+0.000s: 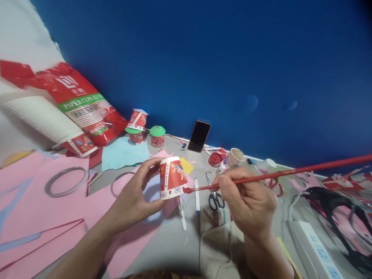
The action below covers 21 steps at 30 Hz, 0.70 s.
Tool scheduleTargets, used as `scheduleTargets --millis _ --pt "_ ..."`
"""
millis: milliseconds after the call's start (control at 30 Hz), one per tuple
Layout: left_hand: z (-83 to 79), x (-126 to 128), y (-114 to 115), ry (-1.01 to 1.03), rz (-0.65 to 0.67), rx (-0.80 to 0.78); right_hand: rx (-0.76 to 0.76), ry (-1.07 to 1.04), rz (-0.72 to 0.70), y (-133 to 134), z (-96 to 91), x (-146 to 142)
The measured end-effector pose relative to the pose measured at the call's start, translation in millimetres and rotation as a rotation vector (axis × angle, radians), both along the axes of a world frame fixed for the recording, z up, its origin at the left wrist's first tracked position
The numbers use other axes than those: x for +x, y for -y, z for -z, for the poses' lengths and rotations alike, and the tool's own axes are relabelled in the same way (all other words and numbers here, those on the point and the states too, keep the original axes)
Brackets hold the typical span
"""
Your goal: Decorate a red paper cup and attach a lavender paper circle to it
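My left hand [142, 197] grips a red and white printed paper cup [174, 176], held upside down above the table. In my right hand [247, 197] is a long red paintbrush [270, 174], held like a pen. Its paint-loaded tip touches the white band near the cup's lower right edge, where a dab of red shows. Below the cup lie a white marker [181, 215] and a blue-tipped marker [197, 195]. Black-handled scissors [216, 201] rest beside my right hand. Behind them stands a small pot of red paint [215, 159].
A stack of paper cups [43, 120] and their red bag [84, 100] lie at left. Decorated cups [136, 124] stand at the back, near a propped phone [199, 135]. Pink paper [64, 217] covers the left; a power strip [316, 248] and a black tool [328, 209] lie right.
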State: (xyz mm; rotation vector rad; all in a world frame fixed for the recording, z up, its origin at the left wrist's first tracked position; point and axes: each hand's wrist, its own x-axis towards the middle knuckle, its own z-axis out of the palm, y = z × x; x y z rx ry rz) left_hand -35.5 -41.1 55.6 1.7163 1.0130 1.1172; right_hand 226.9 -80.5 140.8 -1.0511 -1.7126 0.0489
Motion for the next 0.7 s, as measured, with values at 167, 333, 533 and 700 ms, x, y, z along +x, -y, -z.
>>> scheduleTargets --millis 167,333,533,700 --pt "-0.8 1.7 -0.8 0.037 0.0 -0.018 0.029 -0.1 0.053 1.2 4.2 6.0" --pt "0.0 1.2 -1.5 0.115 0.018 -0.112 0.062 -0.186 0.082 1.2 5.2 5.7" --pt "0.9 4.9 -0.6 0.219 0.099 -0.186 0.058 -0.232 0.041 -3.2 3.6 5.4" --pt "-6.6 15.2 2.8 0.322 0.181 -0.248 -0.13 0.074 -0.142 -14.5 7.7 4.3"
